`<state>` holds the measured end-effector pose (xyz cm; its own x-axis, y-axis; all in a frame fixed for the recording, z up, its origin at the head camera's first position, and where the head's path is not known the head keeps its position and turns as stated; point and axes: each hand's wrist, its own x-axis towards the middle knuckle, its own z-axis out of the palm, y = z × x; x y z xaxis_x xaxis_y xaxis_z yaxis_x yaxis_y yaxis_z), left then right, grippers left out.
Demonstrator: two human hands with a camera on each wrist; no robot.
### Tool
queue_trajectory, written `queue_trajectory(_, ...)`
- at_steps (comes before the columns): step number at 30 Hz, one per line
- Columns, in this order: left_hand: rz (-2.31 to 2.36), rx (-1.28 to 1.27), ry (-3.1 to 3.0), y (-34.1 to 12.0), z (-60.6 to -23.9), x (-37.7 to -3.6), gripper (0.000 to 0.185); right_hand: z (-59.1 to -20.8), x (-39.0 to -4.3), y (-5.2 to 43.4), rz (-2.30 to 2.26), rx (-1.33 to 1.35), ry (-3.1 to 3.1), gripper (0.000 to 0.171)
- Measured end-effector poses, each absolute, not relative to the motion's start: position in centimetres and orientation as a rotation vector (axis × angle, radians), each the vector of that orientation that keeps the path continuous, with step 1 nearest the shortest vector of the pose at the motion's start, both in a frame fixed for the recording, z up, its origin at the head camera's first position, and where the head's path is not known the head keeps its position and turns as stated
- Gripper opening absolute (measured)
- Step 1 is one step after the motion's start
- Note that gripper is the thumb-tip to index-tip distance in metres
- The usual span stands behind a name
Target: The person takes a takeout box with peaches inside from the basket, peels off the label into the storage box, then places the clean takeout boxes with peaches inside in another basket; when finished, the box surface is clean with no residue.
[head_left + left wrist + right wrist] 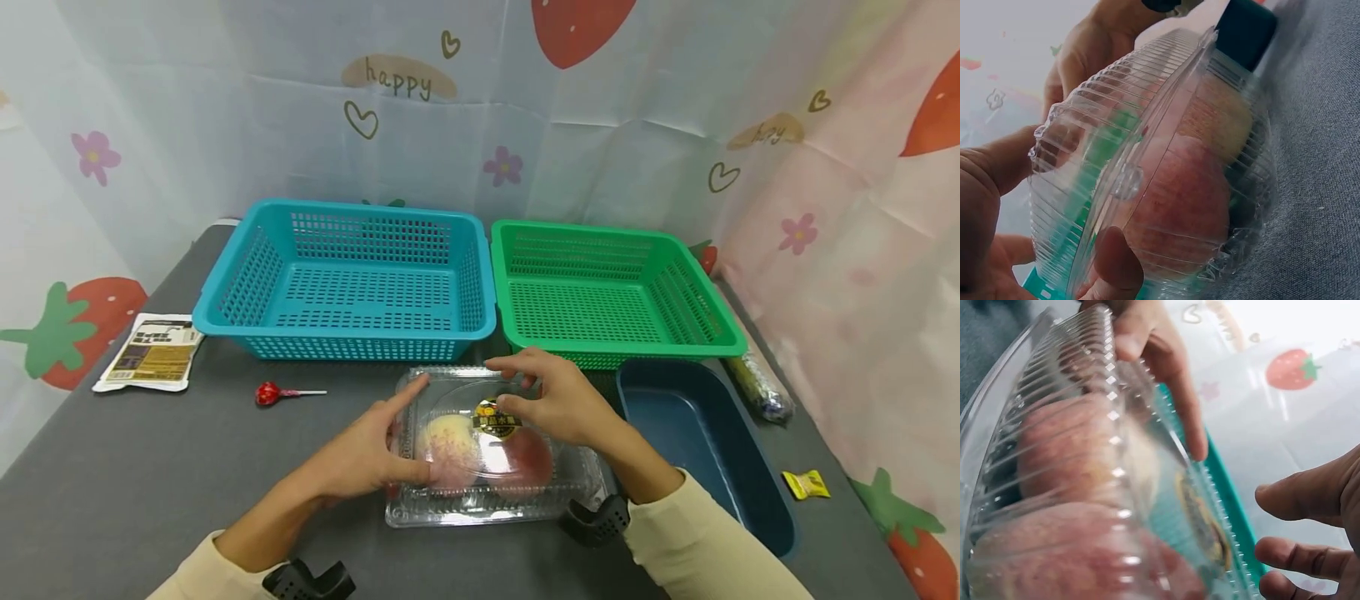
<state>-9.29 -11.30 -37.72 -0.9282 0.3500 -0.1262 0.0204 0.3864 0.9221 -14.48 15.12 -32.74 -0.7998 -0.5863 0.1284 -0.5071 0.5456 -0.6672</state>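
Observation:
A clear plastic clamshell box (480, 504) with a round black-and-gold sticker (497, 418) on its lid lies on the grey table. Inside are peaches, a yellowish one (450, 446) and a redder one (528, 460). My left hand (360, 454) holds the box at its left side, index finger along the lid and thumb at the near part; in the left wrist view the thumb (1116, 265) lies against the clear wall. Over the lid's right half is my right hand (558, 396), fingers loosely bent, with a gap between it and the lid in the right wrist view.
Behind the box stand a blue basket (337, 346) and a green basket (630, 346). A dark blue tray (753, 492) is at the right, beside a small yellow packet (806, 484) and a wrapped long item (761, 387). To the left lie a lollipop (268, 393) and a pouch (153, 352).

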Motion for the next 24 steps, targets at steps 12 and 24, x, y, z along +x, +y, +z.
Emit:
queue_trajectory(12, 1.554, 0.26, 2.356, -11.1, -37.7, -9.1, 0.11, -33.3, -14.7, 14.0, -0.988, -0.82, 2.648, 0.037)
queue_trajectory(24, 1.507, 0.293, 2.395, -11.2, -37.5, -9.1, 0.11, -33.9, -14.7, 13.0, -0.958, -0.605, 2.768, 0.01)
